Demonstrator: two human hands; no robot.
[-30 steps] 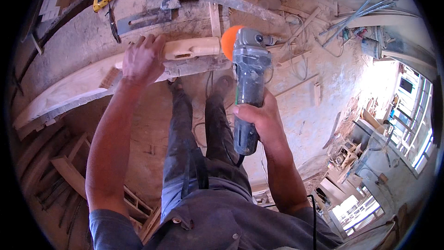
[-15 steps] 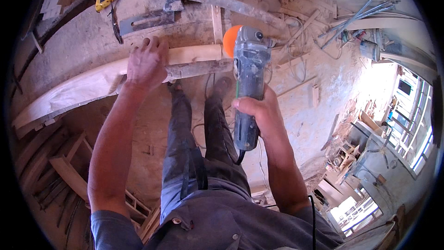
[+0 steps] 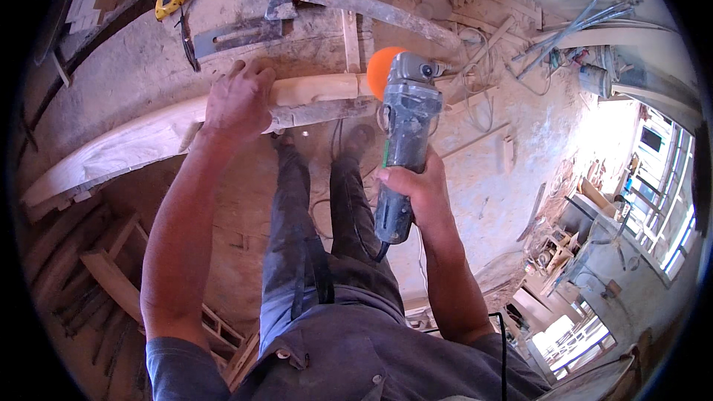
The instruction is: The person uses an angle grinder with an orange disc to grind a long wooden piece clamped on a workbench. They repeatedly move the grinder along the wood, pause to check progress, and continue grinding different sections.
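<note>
My left hand (image 3: 239, 100) is closed over a long, pale, carved piece of wood (image 3: 126, 137) that lies along the near edge of the workbench (image 3: 148, 67). Its narrow rounded end sticks out to the right of that hand. My right hand (image 3: 417, 184) is wrapped round the grey body of an angle grinder (image 3: 405, 130), held upright in the view with its head away from me. The grinder's orange disc (image 3: 382, 72) is at the right-hand tip of the wood; whether the two touch I cannot tell. A black cord leaves the tool's near end.
On the bench lie an axe (image 3: 364, 6), a yellow tape measure (image 3: 170, 0), a flat metal blade (image 3: 238, 37) and a narrow wooden strip (image 3: 347, 22). Offcuts (image 3: 438, 0) and loose cable (image 3: 483, 96) are on the floor beyond. Wooden frame pieces (image 3: 111, 278) stand at lower left.
The grinder has tilted and shifted slightly right, so more of its orange disc faces me. My left hand keeps its place on the wood.
</note>
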